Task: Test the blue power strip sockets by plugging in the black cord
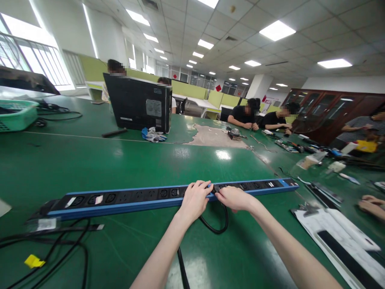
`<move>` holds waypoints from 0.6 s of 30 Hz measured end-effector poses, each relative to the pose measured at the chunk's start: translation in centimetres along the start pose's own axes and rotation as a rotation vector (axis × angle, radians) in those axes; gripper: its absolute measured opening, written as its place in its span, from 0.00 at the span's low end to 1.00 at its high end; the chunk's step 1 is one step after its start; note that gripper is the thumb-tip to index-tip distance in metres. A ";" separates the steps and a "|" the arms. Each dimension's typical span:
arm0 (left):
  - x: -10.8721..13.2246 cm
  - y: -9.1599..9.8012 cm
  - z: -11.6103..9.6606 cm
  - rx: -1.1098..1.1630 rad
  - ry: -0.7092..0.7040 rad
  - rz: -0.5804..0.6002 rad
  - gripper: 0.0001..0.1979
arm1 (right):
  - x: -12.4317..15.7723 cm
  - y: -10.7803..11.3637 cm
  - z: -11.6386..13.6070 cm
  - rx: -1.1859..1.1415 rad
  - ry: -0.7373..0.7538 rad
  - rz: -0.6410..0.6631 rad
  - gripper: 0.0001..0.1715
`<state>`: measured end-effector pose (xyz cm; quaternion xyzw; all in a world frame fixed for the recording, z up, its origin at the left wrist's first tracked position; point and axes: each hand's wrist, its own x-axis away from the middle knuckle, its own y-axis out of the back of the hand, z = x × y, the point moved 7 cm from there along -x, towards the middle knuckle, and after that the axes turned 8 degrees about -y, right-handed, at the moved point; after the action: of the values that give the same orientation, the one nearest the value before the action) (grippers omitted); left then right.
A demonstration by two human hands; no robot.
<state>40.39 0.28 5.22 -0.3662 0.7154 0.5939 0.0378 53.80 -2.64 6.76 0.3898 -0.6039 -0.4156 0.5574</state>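
A long blue and black power strip (129, 197) lies across the green table, its row of sockets facing up. My left hand (195, 198) is closed over the middle of the strip, its fingertips against the near side of a black plug (216, 188). Just to the right, my right hand (234, 198) pinches this plug at the strip's face. From there a black cable (217, 232) loops down in front of the strip and passes under my left forearm. My fingers partly cover the plug, so how deep it sits in the socket is hidden.
Black cables (86, 253) with a yellow tag lie front left. A clipboard (333, 237) is front right, near another person's hand (373, 204). Farther back stand a black computer case (138, 102), gloves (154, 135) and a green basket (21, 116). Several people sit around the table.
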 end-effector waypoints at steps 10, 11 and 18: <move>0.8 -1.2 0.3 -0.019 0.012 -0.023 0.34 | -1.7 2.1 1.1 0.248 -0.005 -0.251 0.28; 0.9 -1.3 0.6 -0.023 0.031 -0.037 0.37 | -2.0 2.2 1.5 0.289 0.017 -0.287 0.25; 0.3 -1.8 2.0 -0.103 0.189 -0.026 0.33 | -3.9 2.2 1.5 0.357 0.143 -0.250 0.24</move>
<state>40.45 1.86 3.00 -0.4312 0.6795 0.5922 -0.0410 52.57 1.86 7.37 0.5826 -0.5737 -0.3392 0.4652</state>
